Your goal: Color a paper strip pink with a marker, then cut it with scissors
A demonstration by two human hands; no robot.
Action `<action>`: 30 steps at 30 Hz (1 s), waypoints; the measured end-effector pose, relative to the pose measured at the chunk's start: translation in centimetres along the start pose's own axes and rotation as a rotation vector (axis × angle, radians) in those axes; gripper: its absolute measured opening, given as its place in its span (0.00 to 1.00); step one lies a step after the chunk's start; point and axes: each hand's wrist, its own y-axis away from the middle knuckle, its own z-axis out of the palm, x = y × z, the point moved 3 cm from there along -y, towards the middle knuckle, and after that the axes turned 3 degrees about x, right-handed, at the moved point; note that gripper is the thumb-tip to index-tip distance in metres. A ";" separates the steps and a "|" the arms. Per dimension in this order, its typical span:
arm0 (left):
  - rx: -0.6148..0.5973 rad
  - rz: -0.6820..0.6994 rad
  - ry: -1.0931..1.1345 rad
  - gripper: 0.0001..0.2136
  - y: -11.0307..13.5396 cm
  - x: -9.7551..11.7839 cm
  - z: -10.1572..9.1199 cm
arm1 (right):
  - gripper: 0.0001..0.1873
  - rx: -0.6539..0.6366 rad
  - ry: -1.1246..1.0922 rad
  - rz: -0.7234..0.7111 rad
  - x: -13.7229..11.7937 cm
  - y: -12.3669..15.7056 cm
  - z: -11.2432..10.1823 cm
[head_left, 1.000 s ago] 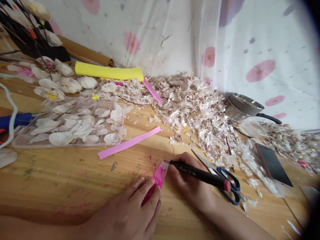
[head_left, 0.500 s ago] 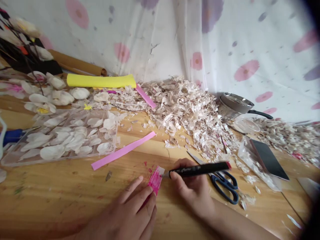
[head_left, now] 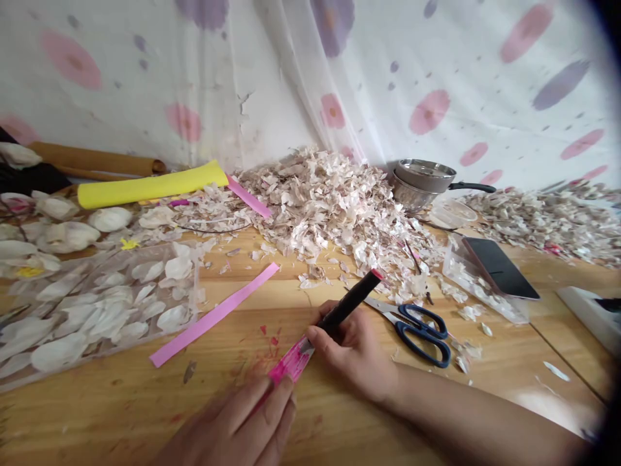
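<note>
My right hand (head_left: 356,353) is closed around a black marker (head_left: 349,301) with a red end cap, which leans up and to the right. The marker's tip meets a small strip streaked with magenta ink (head_left: 294,360) on the table. Fingers of my left hand (head_left: 252,417) press together on the strip's near end and hide that part. Left of the hands lies a pink paper strip (head_left: 216,315). Scissors with dark blue handles (head_left: 423,333) rest just right of my right hand, their blades partly behind it.
A plastic tray of white petals (head_left: 196,291) stands at left. A heap of dried petals (head_left: 320,200) runs along the back, with a yellow roll (head_left: 152,184) beside it. Metal pans (head_left: 422,184), a phone (head_left: 502,268) and a clear tray (head_left: 521,315) are at right.
The view has swung right. The marker has tipped from nearly level to a steeper lean, still in my right hand. My left fingers have come closer together on the streaked strip.
</note>
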 end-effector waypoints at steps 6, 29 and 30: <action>-0.156 0.070 -0.024 0.13 0.3 -0.3 1.2 | 0.06 -0.060 0.047 0.000 0.1 0.4 0.2; -0.185 0.041 -0.051 0.20 -1.2 0.0 0.3 | 0.13 0.032 0.380 -0.225 -0.2 0.3 -0.3; -0.187 0.037 -0.055 0.20 -1.2 0.0 0.2 | 0.12 0.019 0.385 -0.241 -0.2 0.3 -0.3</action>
